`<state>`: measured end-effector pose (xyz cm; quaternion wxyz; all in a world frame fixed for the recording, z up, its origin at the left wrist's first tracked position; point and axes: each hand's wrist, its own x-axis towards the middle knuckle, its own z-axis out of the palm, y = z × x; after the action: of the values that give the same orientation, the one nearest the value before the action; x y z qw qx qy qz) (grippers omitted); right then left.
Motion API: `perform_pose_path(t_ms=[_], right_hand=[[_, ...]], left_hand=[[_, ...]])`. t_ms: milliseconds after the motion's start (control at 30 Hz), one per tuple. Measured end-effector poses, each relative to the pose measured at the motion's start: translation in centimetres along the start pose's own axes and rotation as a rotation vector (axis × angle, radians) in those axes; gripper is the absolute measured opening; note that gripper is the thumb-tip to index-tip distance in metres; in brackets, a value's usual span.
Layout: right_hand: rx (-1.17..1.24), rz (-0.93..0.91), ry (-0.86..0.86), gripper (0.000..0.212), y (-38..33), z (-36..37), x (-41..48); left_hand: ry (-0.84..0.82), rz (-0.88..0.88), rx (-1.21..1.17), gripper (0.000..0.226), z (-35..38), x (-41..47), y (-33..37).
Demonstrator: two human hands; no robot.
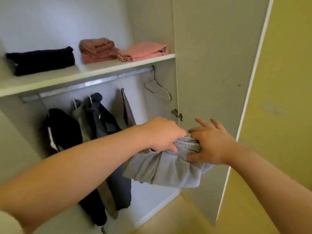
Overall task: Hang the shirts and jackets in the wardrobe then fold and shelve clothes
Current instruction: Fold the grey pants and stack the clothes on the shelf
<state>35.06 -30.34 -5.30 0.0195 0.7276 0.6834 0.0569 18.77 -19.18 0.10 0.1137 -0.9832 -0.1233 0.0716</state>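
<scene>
I am looking into an open wardrobe with both arms stretched forward. Both hands hold a grey garment (165,169) in mid-air, in front of the lower right part of the wardrobe, near the open door (211,65).

My left hand (160,134) grips the garment's gathered top edge from above, fingers curled over the cloth. My right hand (211,146) is just beside it at the right end of that edge. Its thumb is pinned against the front of the cloth and its outer fingers are lifted straight.

The garment's long axis runs left to right between the hands, and the rest hangs below them in loose folds.

The shelf (84,76) lies above and to the left of the hands. It carries a dark folded pile (42,60) and two pink folded piles (143,50). Under it runs the rail (101,81), with dark jackets (101,125) hanging at the left and an empty hanger (157,89) almost straight above the hands.

I judge the next move is a lift up and left, and my left hand is nearer the shelf.
</scene>
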Motion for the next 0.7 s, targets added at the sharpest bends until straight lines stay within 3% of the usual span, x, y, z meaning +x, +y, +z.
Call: perform_pose_path(t_ms=[100,367,500,533,700], right_hand=[[0.021,-0.065,0.094,0.04,-3.6,-3.2,3.9],[0.016,-0.238,0.341,0.036,-8.6,-14.8,12.6],[0.106,-0.363,0.363,0.027,-11.0,-21.7,16.7],[0.137,-0.385,0.372,0.035,-11.5,-23.3,17.6],[0.228,-0.412,0.428,0.029,-13.2,-29.0,22.6]], left_hand=[[-0.01,-0.123,0.021,0.037,-1.3,-4.2,-4.0],[-0.06,-0.62,-0.035,0.027,-8.7,-12.9,-13.3],[0.006,-0.91,-0.137,0.036,-14.1,-16.4,-17.8],[0.039,-0.962,-0.151,0.037,-15.3,-17.2,-19.0],[0.155,-1.106,-0.085,0.036,-19.4,-19.2,-23.3]])
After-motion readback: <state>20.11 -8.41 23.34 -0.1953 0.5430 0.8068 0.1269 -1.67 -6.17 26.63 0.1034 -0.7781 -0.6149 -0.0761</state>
